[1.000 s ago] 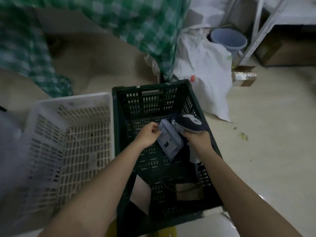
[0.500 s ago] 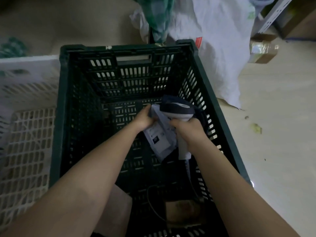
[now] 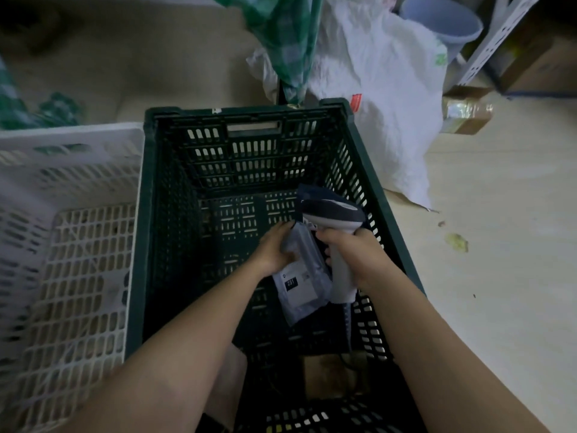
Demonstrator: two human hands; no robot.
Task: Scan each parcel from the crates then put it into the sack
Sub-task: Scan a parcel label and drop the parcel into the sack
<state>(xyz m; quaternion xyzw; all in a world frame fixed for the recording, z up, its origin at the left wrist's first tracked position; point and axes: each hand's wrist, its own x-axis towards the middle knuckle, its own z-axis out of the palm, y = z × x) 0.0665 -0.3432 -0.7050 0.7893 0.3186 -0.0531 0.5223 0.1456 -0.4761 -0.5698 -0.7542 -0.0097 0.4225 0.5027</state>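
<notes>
I see my left hand (image 3: 274,250) gripping the upper end of a flat grey plastic mailer parcel (image 3: 301,276), fingers curled round its edge, with the printed white label facing up at me. My right hand (image 3: 352,254) is wrapped round the white handle of a handheld barcode scanner (image 3: 332,220) with a dark blue head; the head sits just above the top of the parcel, and its cable drops from the handle's base. The two hands are close together, the parcel between them, touching the scanner handle as far as I can tell.

Both hands hang inside a dark green slotted plastic crate (image 3: 150,195). Below my wrists, on the crate's floor near its closest wall, I make out a brown cardboard parcel (image 3: 331,373), dim and partly hidden by the right forearm. What else lies under my left forearm I cannot tell.

To the left of my left hand, touching the green crate's side, stands a white slotted plastic crate (image 3: 62,145); I see only its lattice bottom, blurred.

Beyond my right hand, outside the green crate's far right corner, a white woven plastic sack (image 3: 381,89) slumps on the floor. A small taped cardboard box (image 3: 466,112) lies just beside the sack, and a pale blue plastic bucket (image 3: 440,23) stands behind it.
</notes>
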